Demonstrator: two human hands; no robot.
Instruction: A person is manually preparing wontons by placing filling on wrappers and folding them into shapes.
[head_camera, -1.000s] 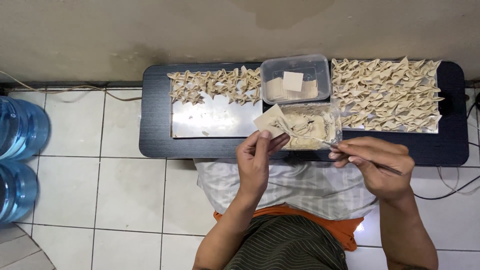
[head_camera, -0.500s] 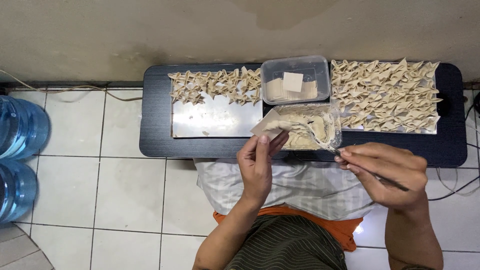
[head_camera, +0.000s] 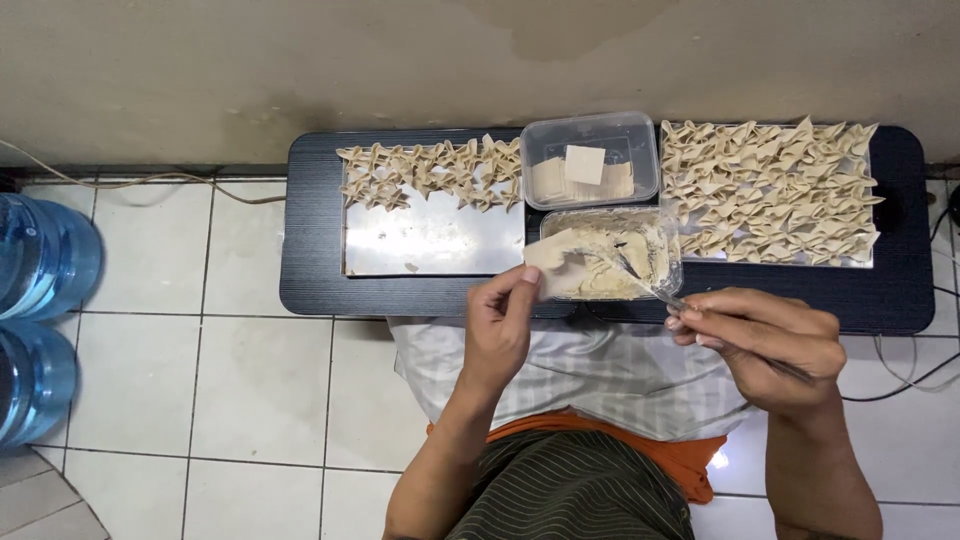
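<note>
Two bare hands are working above a low black table (head_camera: 310, 290). The left hand (head_camera: 497, 325) is pinching a pale square dough wrapper (head_camera: 553, 250) between thumb and fingertips, holding it just over the near edge of the clear plastic tub of beige filling (head_camera: 612, 262). The right hand (head_camera: 765, 335) is closed around a thin metal utensil (head_camera: 650, 285), whose long axis is slanting up-left, its tip lying in the filling just right of the wrapper
</note>
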